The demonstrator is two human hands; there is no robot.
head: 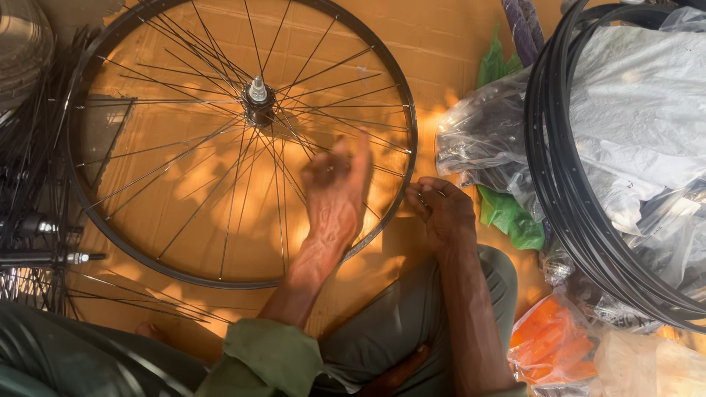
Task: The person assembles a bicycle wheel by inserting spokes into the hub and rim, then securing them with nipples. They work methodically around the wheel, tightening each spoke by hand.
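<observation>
The person's left hand (334, 187) is bare, with raised veins along its back and up the lean forearm. Below the forearm an olive-green sleeve (268, 360) is pushed back, its cuff bunched in soft folds. The right hand (441, 213) is bare too, no ring or watch showing, the arm uncovered below it. Grey-green trousers (401, 316) cover the knees beneath both wrists.

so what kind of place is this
Likely a bicycle wheel-building workshop, worked on the floor: a spoked wheel lies on cardboard, bare black rims are stacked at right, and loose spokes and hubs sit at left.
</observation>
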